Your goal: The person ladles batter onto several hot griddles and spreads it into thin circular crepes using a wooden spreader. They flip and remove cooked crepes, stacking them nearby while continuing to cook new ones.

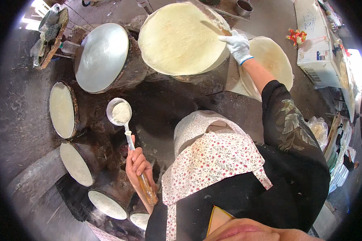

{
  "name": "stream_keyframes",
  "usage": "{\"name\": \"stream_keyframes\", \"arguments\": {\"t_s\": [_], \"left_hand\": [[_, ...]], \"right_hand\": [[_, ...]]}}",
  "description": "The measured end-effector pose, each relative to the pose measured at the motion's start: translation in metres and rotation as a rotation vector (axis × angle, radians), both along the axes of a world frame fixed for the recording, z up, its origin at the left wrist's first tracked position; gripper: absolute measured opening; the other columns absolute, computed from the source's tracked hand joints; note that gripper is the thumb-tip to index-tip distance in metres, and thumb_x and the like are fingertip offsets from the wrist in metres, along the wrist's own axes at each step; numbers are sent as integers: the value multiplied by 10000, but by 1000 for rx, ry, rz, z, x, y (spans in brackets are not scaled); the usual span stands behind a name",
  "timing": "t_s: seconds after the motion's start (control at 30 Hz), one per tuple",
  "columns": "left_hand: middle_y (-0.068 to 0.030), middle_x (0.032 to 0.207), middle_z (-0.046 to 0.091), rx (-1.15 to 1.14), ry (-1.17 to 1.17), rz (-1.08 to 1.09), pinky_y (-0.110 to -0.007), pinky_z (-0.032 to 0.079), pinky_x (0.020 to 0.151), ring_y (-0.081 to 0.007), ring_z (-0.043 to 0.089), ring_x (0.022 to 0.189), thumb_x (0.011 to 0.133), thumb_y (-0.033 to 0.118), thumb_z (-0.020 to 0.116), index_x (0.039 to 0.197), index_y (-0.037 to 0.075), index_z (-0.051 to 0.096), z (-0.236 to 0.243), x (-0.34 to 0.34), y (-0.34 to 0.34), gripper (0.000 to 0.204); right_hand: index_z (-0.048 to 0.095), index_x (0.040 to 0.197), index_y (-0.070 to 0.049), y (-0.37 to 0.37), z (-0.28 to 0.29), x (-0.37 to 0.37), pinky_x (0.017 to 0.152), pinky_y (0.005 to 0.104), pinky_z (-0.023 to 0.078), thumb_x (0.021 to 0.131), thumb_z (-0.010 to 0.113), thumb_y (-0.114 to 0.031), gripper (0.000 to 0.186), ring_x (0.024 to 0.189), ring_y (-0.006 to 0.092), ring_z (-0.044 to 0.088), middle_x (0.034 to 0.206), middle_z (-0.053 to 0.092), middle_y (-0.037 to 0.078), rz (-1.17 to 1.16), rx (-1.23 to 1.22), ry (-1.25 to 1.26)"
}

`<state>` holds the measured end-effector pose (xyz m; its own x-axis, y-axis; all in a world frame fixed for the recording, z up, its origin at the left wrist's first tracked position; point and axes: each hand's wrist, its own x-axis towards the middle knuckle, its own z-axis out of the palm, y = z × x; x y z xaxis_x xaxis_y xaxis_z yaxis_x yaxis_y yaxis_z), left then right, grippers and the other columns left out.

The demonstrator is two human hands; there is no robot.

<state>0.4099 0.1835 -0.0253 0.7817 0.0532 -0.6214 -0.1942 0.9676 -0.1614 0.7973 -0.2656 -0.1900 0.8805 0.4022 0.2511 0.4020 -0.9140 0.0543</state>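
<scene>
My bare left hand [139, 168] grips the long handle of a ladle [120, 112] holding pale batter, lifted over the dark floor. My right hand [237, 45], in a white knitted glove, is closed on a spatula [211, 20] with a long flat blade and wooden handle, held at the upper right of a big round griddle coated with a pale yellow sheet [177, 42]. Just right of it lies a stack of pale round sheets [271, 60]. A bare silver griddle [101, 56] stands to the left.
More round griddles with pale sheets [62, 110] curve down the left side. A board with containers [57, 38] is at upper left. A metal pot [244, 9] sits at the back. White boxes [315, 48], a red ornament [297, 37] and plastic bags [317, 132] are at right.
</scene>
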Motion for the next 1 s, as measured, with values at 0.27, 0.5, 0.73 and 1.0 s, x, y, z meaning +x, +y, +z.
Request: {"name": "stream_keyframes", "arguments": {"t_s": [0.27, 0.5, 0.73, 1.0], "left_hand": [[-44, 851, 446, 137, 33, -110, -189, 447, 397, -31, 447, 519, 1151, 64, 294, 1665, 3, 174, 16, 10, -3, 531], [-40, 856, 457, 190, 33, -130, -184, 441, 400, -26, 440, 507, 1158, 84, 287, 1656, -6, 190, 18, 5, -9, 516], [-26, 835, 441, 208, 83, -137, -140, 416, 385, 15, 415, 493, 1152, 73, 332, 1663, 25, 212, 23, 5, -15, 527], [-50, 862, 460, 195, 71, -117, -173, 431, 403, -16, 457, 505, 1154, 74, 278, 1666, 11, 183, 33, 9, -17, 524]], "right_hand": [[794, 1164, -402, 38, 3, 16, 765, 438, 576, 880, 705, -131, 403, 785, 339, 691, 908, 634, 119, 81, 85, 15], [540, 1561, -280, 34, 31, 22, 972, 377, 540, 917, 730, -118, 691, 1113, 315, 705, 1336, 672, 161, 31, 876, 221], [725, 1275, -122, 32, 27, 71, 990, 477, 510, 1030, 500, -535, 530, 1176, 407, 678, 1198, 746, 195, -492, 362, 454], [735, 1277, -146, 50, 13, 68, 932, 496, 541, 987, 559, -466, 466, 1109, 418, 700, 1168, 748, 209, -623, 581, 308]]}}
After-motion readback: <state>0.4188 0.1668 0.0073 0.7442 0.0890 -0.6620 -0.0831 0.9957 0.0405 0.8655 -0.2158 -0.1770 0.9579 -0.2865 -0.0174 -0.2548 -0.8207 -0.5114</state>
